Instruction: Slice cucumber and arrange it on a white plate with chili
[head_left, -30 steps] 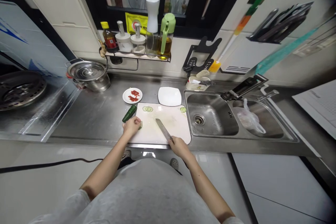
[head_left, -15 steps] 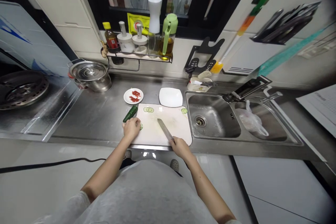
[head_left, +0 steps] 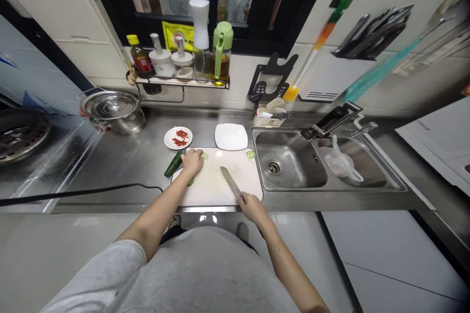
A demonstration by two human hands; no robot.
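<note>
My right hand (head_left: 252,207) grips a kitchen knife (head_left: 231,182) by its handle, the blade lying over the white cutting board (head_left: 216,193) and pointing away to the left. At the board's far left corner, my left hand (head_left: 192,161) has its fingers bent down onto cucumber slices (head_left: 204,156), which it partly covers. A dark green length of cucumber (head_left: 173,164) lies to the left of that hand, along the board's edge. Another cucumber slice (head_left: 190,182) shows beside my left wrist. More slices (head_left: 250,155) rest at the far right corner of the board.
Behind the board stand a white square plate (head_left: 231,137) and a small plate (head_left: 168,139) with chopped red pieces. A double sink (head_left: 293,156) adjoins on the right. A lidded steel pot (head_left: 130,122) stands at left, and a shelf (head_left: 183,79) holds bottles and jars. A black cable (head_left: 91,192) crosses at left.
My left hand has moved away from me and right, from beside the whole cucumber to the slices at the far left corner. The knife stays in place. The view has shifted slightly.
</note>
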